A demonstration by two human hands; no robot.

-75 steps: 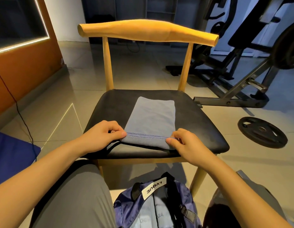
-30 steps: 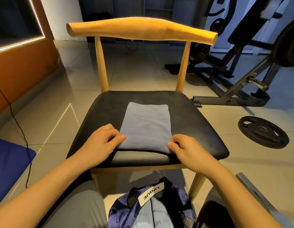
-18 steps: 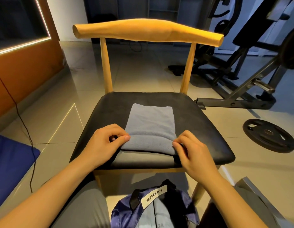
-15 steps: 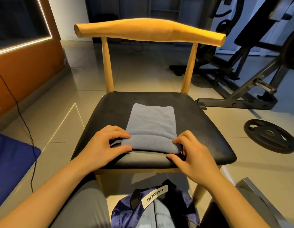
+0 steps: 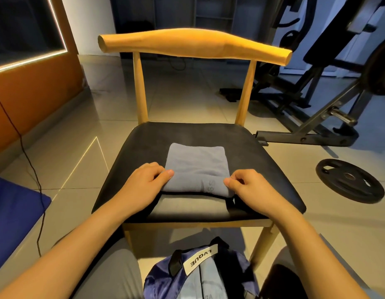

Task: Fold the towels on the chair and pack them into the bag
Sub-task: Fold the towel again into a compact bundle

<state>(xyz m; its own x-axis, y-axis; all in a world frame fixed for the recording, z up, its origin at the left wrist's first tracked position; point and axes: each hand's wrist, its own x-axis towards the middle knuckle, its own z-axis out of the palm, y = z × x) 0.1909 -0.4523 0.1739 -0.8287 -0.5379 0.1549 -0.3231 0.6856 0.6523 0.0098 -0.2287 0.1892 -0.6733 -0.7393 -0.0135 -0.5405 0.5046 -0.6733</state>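
- Towel [image 5: 196, 165]: grey-blue, folded into a small rectangle, lying flat on the chair [image 5: 144, 143] seat toward the front edge. The near edge is doubled over into a thick soft roll.
- Left hand [image 5: 142, 184]: at the near-left corner, thumb on top of the roll and fingers curled at the edge. It reads as a pinch.
- Right hand [image 5: 249, 188]: at the near-right corner, thumb and curled fingers pinching the roll end.
- Handling, as I judge it: light, limp, no stiffness. The layers will slide on each other and the fold will open if it's lifted by one corner. The fabric looks grippy enough, so slip isn't a worry, and it isn't fragile.
- Where to hold: both near corners through all layers for the next fold. For the lift, clamp the whole stack from the sides or scoop under it.
- Bag [image 5: 165, 279]: dark blue with a white label, on the floor right below the seat front, between the person's knees. The mouth looks open, and there's pale fabric inside that I can't identify.
- Path from seat to bag is short and straight down. The seat's front rail and the knee [image 5: 114, 275] crowd it a little.
- Around, all well apart from the work: weight plate [image 5: 349, 180] on the floor to the right, bench frame [image 5: 312, 126] behind it, cable [image 5: 25, 147] and blue mat [image 5: 12, 212] to the left.
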